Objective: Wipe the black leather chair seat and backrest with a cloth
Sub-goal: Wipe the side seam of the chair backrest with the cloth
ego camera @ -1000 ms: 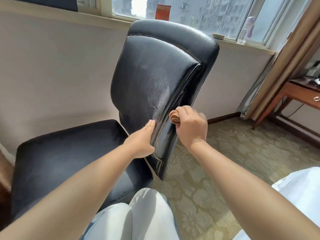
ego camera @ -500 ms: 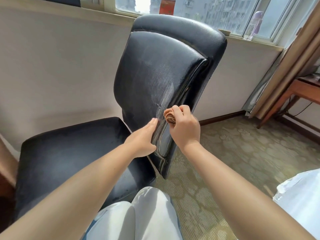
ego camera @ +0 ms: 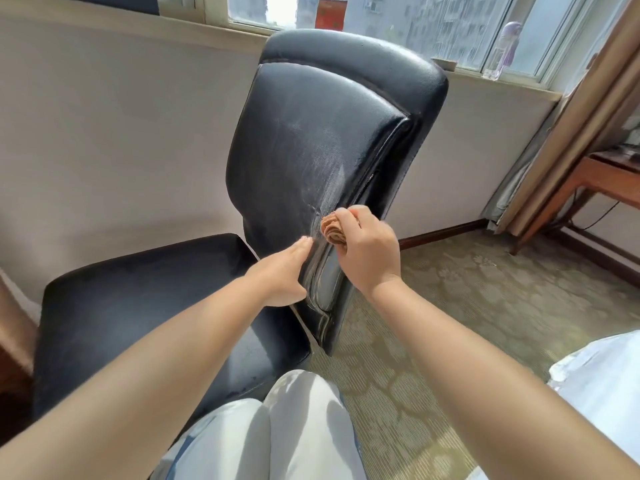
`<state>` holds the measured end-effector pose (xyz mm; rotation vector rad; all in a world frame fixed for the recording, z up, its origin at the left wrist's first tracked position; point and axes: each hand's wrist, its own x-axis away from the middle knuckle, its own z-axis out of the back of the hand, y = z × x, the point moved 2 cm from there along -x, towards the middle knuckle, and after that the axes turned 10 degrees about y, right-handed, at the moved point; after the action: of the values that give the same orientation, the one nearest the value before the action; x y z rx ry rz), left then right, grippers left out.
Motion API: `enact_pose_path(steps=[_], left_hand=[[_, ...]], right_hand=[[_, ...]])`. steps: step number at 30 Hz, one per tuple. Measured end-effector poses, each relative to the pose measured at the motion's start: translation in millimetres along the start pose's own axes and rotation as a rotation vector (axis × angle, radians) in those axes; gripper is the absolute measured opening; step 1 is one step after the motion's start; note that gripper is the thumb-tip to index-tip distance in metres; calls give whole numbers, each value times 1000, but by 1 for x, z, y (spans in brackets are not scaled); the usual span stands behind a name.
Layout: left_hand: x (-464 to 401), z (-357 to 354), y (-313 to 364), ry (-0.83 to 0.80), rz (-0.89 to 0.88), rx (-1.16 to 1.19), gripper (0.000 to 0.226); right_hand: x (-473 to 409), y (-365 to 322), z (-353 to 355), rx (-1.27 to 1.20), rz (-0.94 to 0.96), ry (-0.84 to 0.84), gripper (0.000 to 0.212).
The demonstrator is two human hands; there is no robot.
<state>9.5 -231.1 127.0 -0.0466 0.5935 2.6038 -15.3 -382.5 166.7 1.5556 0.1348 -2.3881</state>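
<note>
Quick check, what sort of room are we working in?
Probably a bedroom or hotel room: patterned carpet, a curtain beside a window facing city buildings, and a wooden desk.

Patterned carpet (ego camera: 485, 306), wooden desk (ego camera: 613, 174), tan curtain (ego camera: 588, 109), purple-capped bottle (ego camera: 504, 50) on windowsill (ego camera: 502, 83)

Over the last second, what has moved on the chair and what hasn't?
The right hand, gripping the bunched brown cloth, slid leftward across the backrest's side edge onto its front face, closing on the left hand. The left hand kept its fingers flat against the lower backrest. Nothing was picked up or released; the seat is unchanged.
</note>
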Motion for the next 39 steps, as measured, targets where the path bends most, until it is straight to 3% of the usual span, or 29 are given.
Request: enact_pose_path(steps=[5, 13, 19, 25, 31, 35, 39], left_hand=[[6, 0, 3, -38, 1, 3, 92], [13, -5, -15, -123, 41, -164, 76], [15, -11, -12, -123, 26, -112, 83], [10, -8, -9, -80, -5, -121, 85], [8, -11, -8, -73, -35, -174, 86], [4, -15, -20, -70, -36, -247, 85], [9, -18, -26, -106, -10, -259, 83]], right_hand=[[-31, 4, -1, 61, 15, 36, 36], [27, -15, -35, 103, 121, -10, 18], [44, -21, -35, 71, 215, -141, 22], [-7, -1, -10, 196, 181, 10, 25], [0, -2, -7, 147, 181, 19, 35], [33, -18, -26, 124, 225, -63, 28], [49, -23, -34, 103, 253, -164, 37]])
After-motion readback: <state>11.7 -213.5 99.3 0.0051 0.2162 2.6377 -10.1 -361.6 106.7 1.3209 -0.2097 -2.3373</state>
